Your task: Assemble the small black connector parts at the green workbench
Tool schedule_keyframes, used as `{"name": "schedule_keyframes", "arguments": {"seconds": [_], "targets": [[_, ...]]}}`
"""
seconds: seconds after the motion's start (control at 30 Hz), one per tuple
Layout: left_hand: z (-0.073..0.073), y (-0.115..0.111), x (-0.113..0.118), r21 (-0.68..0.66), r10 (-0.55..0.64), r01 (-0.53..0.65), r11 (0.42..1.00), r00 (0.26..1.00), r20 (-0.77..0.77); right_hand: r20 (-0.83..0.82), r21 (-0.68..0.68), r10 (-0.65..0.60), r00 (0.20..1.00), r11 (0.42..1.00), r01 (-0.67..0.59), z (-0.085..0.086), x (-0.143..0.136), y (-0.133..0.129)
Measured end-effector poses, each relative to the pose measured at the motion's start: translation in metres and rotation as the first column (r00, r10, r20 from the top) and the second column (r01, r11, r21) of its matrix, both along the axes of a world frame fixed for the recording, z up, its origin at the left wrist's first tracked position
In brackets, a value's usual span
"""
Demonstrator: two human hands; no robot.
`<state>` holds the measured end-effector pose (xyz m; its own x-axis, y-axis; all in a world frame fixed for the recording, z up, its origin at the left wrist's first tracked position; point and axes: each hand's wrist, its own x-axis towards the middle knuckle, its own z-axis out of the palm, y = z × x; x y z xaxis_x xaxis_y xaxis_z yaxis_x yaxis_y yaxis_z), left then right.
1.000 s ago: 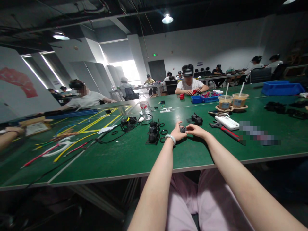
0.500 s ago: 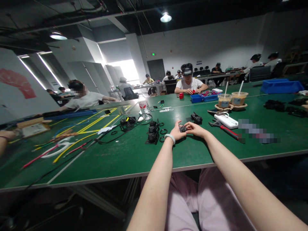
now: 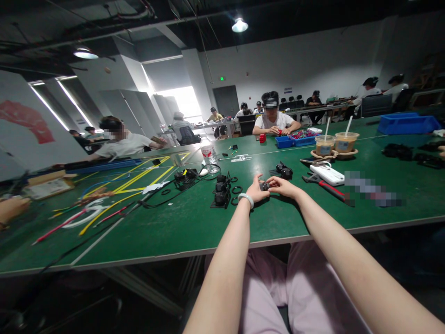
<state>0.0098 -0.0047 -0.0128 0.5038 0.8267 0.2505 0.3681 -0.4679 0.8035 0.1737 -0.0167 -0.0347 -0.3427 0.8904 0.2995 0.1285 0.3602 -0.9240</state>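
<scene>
Between my two hands is a small dark part [image 3: 264,186], just above the green table [image 3: 194,227]. My left hand [image 3: 256,190], with a pale bracelet [image 3: 246,200] at the wrist, grips it from the left. The fingers of my right hand [image 3: 280,186] pinch it from the right. Left of my hands stands a row of black devices [image 3: 221,190], with several black rings [image 3: 237,189] beside it. Another black device [image 3: 284,170] lies behind my right hand. The part's details are too small to make out.
Pliers with a red handle [image 3: 328,189], a white phone [image 3: 327,175] and two drinks in a carrier [image 3: 336,154] are on the right. A bottle [image 3: 209,157] stands behind the black devices. Cables [image 3: 114,211] lie left. A person [image 3: 274,121] sits opposite beside blue trays [image 3: 297,140].
My hands have barely moved and still hold the dark part. At the far left, another person's hand reaches further into view. The person at the back left has raised a hand.
</scene>
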Motion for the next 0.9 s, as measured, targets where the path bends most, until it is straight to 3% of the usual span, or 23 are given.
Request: {"name": "schedule_keyframes", "arguments": {"seconds": [0.23,0.9], "targets": [[-0.0002,0.0025,-0.0008,0.022,-0.015,0.015,1.0,1.0,-0.005,0.059,0.035,-0.062,0.996,0.998,0.06,-0.0023,0.0017,0.0042],[-0.0009,0.0022,-0.0002,0.004,-0.023,0.023,1.0,1.0,0.017,0.073,0.045,-0.079,0.994,0.996,0.076,-0.0042,0.0024,0.0058]]}}
